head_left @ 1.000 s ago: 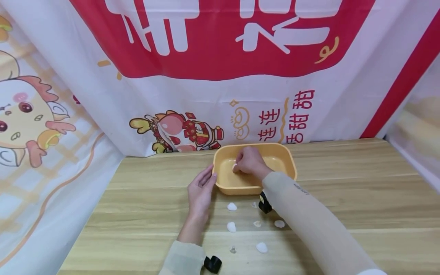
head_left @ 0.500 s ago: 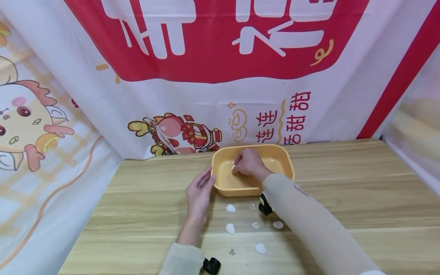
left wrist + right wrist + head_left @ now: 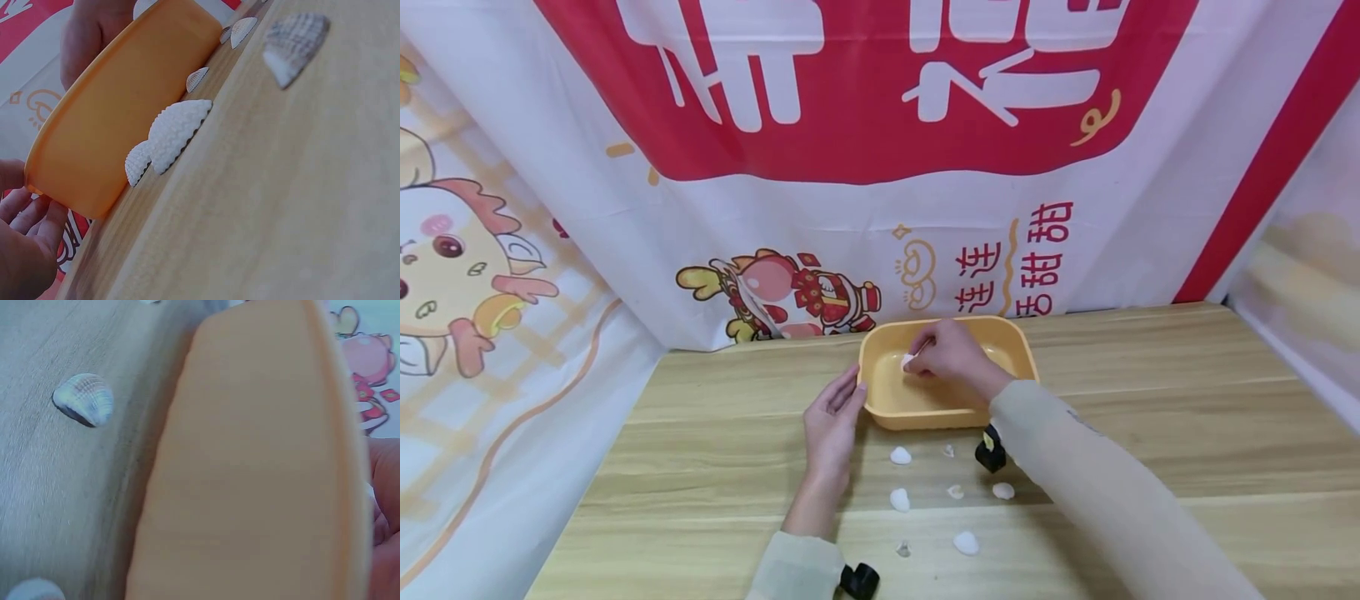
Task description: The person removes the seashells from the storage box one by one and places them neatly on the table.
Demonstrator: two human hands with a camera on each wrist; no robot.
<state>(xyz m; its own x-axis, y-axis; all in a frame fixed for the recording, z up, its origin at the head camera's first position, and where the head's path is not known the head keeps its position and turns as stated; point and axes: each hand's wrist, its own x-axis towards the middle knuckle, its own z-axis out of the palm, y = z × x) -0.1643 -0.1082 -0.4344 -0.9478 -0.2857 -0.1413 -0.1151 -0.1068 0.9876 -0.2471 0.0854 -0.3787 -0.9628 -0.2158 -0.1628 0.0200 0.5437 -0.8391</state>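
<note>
A yellow plastic basin point(image 3: 898, 420) stands at the back of the wooden table. My left hand point(image 3: 831, 425) holds its left end, fingertips and thumb at the rim; the left wrist view shows those fingers point(image 3: 53, 225) against the outer wall. My right hand point(image 3: 951, 354) reaches inside the basin and pinches a white seashell point(image 3: 907, 361) between thumb and fingers, over the left part of the floor. Part of that shell is hidden by the fingers. In the right wrist view the basin wall point(image 3: 250, 456) covers most of the right hand point(image 3: 386, 519).
Several seashells lie spread on the table in front of the basin, among them a white shell point(image 3: 900, 455), a ribbed shell point(image 3: 1003, 491) and a larger shell point(image 3: 966, 543). A printed cloth point(image 3: 820, 200) hangs right behind the table's back edge.
My right wrist has swung slightly to the right while the fingers keep the shell over the basin's floor. The left hand stays at the rim. The head view has shifted a little.
</note>
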